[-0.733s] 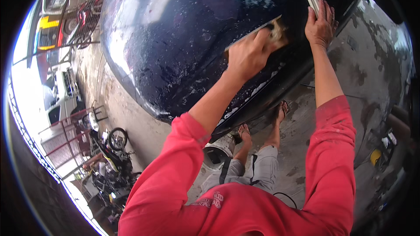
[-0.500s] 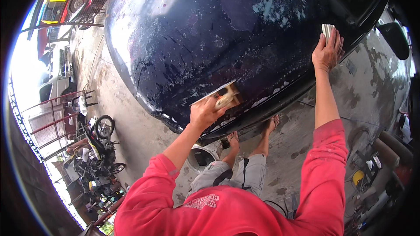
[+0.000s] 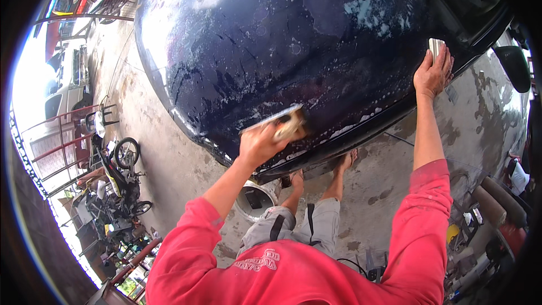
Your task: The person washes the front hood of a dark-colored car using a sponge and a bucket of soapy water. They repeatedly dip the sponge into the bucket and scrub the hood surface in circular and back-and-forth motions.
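Clasps one flat, tan, rectangular block (image 3: 298,124) in the left hand (image 3: 261,146), wrapping the fingers round its handle, on one glossy dark-blue car hood (image 3: 265,51); grasps one small, white, ridged block (image 3: 436,46) in the right hand (image 3: 432,74), fingers bent over it, farther right.

Red top (image 3: 316,277), mid-forearm slvs (image 3: 415,226), wht chest print (image 3: 262,260), lt-gry shorts (image 3: 326,214) w/ blk straps (image 3: 276,228)
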A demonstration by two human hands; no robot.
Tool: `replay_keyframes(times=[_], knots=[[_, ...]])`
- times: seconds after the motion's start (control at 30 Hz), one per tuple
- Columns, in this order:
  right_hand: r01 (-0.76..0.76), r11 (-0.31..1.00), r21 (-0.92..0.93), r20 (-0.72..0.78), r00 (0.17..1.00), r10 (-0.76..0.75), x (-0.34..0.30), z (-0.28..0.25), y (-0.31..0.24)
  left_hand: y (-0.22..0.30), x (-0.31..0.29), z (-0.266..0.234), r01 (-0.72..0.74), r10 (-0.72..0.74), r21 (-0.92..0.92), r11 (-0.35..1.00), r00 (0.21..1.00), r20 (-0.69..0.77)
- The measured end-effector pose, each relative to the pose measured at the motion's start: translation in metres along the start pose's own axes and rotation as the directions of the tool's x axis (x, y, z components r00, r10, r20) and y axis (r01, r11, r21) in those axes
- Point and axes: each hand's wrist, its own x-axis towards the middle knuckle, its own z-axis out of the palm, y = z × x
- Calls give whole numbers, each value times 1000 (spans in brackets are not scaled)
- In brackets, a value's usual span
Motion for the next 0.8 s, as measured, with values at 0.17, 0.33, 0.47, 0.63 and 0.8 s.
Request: replay_keyframes(times=[0.17, 0.33, 0.47, 0.63, 0.8], knots=[[2, 1000, 23, -1, 1000, -2, 3, -2, -1, 35, 121, 45, -106, 106, 2, 994, 992, -67], [-25, 1000, -3, -9, 1000, 25, 2, -3, -5, -6, 16, 17, -43, 45, -45, 998, 998, 46], [-46, 997, -62, 34, 998, 48, 1, 1, -3, -8, -14, 2, 37, -33, -41, 998, 995, 98], [-16, 999, 48, 1, 1000, 16, 1, -1, -2, 72, 158, 47, -10, 5, 53, 999, 996, 90], [-61, 998, 21, 0, 998, 61, 0, -8, -12, 56, 99, 37, -69, 69, -14, 998, 998, 7]])
